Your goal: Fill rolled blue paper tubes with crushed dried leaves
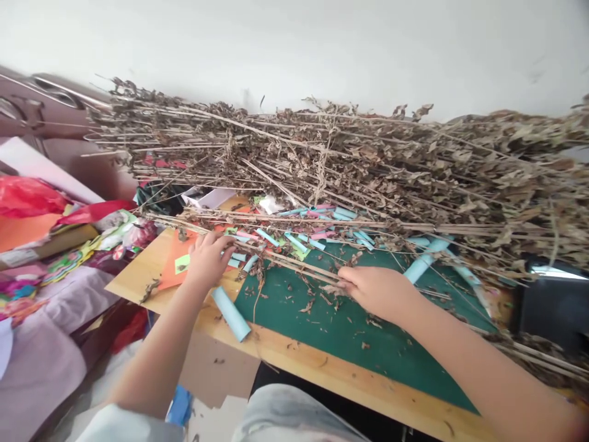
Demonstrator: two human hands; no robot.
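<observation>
A large heap of dried plant stalks (285,147) with brown, curled leaves lies across the back of the table. In front of it, several thin dry stems (304,267) run between my two hands. My right hand (377,291) is closed around their near end, above the green mat (317,331). Farther left, my left hand (209,258) rests over the same stems with its fingers curled down on them; the fingertips are partly hidden. A light-blue paper tube (231,314) lies just below my left hand. Small blue and pink paper rolls (297,240) are scattered behind the stems.
An orange sheet (177,261) lies on the wooden tabletop (133,276) at left. Another blue tube (427,258) sits at the mat's right, near a black object (552,307). Coloured bags and cloth (69,294) fill the left side. Leaf crumbs dot the mat.
</observation>
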